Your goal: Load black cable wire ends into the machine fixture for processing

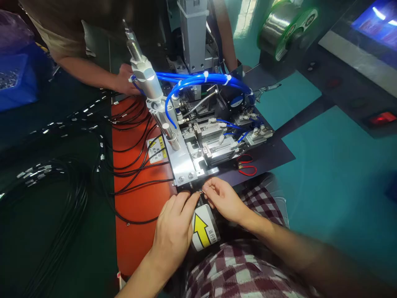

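Observation:
My left hand (175, 225) and my right hand (225, 199) meet at the front edge of a metal machine (182, 161) with pneumatic cylinders and blue air hoses. Both have their fingers closed in a pinch, the tips almost touching. Whatever sits between the fingertips is too small and too covered to name. A black cable (136, 223) runs from the left and disappears behind my left hand. Just below the fingertips lies a white label with a yellow arrow (201, 227).
Black cables with shiny ends spread over an orange mat (136, 244) and the dark table. Red-handled snips (248, 166) lie right of the machine. A solder wire spool (283, 31) stands at the back right, a blue bin (18, 80) at left. Across the machine, another person's hand (127, 80) touches it.

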Tool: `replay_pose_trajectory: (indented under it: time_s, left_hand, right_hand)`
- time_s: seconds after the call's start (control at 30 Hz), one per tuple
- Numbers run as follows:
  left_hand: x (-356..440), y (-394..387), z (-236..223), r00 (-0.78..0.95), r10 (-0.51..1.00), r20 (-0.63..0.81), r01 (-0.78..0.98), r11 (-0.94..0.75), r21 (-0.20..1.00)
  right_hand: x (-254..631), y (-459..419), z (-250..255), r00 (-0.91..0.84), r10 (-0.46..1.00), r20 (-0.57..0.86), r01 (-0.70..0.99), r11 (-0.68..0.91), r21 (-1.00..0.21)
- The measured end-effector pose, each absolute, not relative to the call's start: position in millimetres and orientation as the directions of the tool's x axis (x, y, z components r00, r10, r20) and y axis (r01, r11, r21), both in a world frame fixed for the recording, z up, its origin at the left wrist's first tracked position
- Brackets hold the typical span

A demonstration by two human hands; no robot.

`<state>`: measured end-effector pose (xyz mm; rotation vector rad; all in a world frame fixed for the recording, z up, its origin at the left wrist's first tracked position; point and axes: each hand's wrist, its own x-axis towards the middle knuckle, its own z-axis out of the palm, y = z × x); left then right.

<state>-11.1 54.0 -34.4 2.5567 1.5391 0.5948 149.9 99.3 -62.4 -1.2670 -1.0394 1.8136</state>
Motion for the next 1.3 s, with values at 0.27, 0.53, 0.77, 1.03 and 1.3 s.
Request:
replay_pose_trajectory:
  time_s: [0.27, 0.53, 0.77, 1.03, 1.3]
  left_hand:
    - [-0.3, 55.8, -33.3, 0.442, 0.852, 0.282, 0.854, -0.496, 0.159]
    - [-4.9, 53.0, -32.4, 0.334, 0.912, 0.238, 0.83, -0.404, 0.384]
    - [-32.8, -3.5, -38.3, 0.14, 0.976, 0.166, 0.957, -0.177, 0.232]
    - [-39.2, 0.4, -40.2, 0.1, 0.986, 0.13, 0.966, -0.128, 0.226]
    - [-46.8, 1.4, -41.5, 0.081, 0.987, 0.14, 0.949, -0.119, 0.293]
  right_hand:
    - [150.9, 105.3, -57.3, -0.417, 0.753, -0.508, -0.145, -0.607, -0.781]
    - [145.9, 100.3, -59.6, -0.378, 0.792, -0.479, -0.257, -0.587, -0.767]
    - [146.4, 99.3, -61.5, -0.354, 0.819, -0.452, -0.255, -0.55, -0.796]
    - [149.5, 98.0, -59.3, -0.335, 0.831, -0.444, -0.212, -0.526, -0.824]
    - [206.2, 77.8, -76.2, -0.079, 0.891, -0.448, -0.218, -0.454, -0.864]
